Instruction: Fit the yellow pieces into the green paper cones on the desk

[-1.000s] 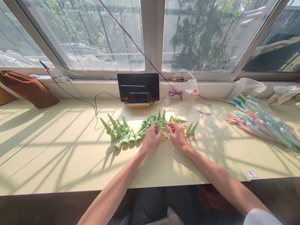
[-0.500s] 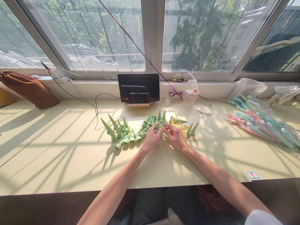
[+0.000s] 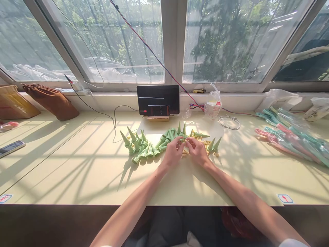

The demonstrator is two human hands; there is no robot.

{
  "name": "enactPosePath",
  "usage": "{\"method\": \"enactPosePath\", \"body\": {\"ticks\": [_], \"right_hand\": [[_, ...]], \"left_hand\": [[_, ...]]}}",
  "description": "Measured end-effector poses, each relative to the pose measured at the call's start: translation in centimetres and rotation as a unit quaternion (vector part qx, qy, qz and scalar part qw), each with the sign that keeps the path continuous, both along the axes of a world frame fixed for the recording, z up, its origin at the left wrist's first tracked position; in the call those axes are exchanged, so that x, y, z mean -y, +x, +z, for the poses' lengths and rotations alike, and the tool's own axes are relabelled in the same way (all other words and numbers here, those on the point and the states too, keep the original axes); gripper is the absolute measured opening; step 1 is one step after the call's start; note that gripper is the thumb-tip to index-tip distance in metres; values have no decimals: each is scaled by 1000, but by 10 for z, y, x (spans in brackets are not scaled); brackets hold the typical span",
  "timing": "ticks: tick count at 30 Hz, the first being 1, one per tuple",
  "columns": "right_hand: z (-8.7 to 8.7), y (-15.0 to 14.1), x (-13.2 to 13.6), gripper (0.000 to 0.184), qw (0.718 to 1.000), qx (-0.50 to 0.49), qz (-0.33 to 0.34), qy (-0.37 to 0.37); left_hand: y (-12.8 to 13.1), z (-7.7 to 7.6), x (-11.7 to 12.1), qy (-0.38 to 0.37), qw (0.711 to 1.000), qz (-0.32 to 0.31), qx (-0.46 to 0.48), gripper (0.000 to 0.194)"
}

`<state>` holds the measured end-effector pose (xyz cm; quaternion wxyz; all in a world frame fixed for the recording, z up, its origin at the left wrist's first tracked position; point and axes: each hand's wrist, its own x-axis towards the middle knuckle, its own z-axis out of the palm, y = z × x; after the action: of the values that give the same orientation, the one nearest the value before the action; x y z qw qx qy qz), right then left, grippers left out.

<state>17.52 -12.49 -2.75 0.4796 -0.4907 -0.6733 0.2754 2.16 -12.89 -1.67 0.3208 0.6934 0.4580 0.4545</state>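
My left hand [image 3: 174,151] and my right hand [image 3: 197,149] meet at the middle of the table, fingers closed around one green plastic spike [image 3: 183,140]. Most of that spike is hidden by the fingers. Several more green cone-shaped spikes [image 3: 150,151] stand or lie in a pile left of my left hand, and others reach behind both hands. Just beyond my right hand are small yellow plastic pieces [image 3: 203,138], partly covered. Two green spikes [image 3: 216,144] stand upright to the right of my right hand.
A tablet [image 3: 158,97] with a phone in front leans on a stand at the back. Bagged pink and teal items [image 3: 290,137] lie right. A brown pouch [image 3: 52,101], a plastic cup [image 3: 213,104], a coiled cable [image 3: 229,122] and a handheld device [image 3: 11,148] are also there.
The camera view has shifted, so the scene sits further right. The spike's tip pointed down below the fingers before; now only a small green part shows between the fingertips.
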Motion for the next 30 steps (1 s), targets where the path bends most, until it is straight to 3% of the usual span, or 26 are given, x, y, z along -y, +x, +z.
{"method": "enactPosePath", "body": {"ticks": [5,10,15,20,30], "right_hand": [[-1,-2,1,34,1000,-17,9,-2],[-1,-2,1,35,1000,-22,8,1],[-2,-2,0,31,1000,-1,8,6],[-2,-3,0,28,1000,1,9,13],[-6,-3,-2,27,1000,0,15,11]], "left_hand": [[-5,3,-5,93,992,49,-73,25],[-20,25,-17,132,965,152,-167,23],[-43,39,-39,74,931,249,-255,19],[-62,38,-57,-12,901,309,-305,17],[-79,27,-57,-102,895,310,-304,24]]}}
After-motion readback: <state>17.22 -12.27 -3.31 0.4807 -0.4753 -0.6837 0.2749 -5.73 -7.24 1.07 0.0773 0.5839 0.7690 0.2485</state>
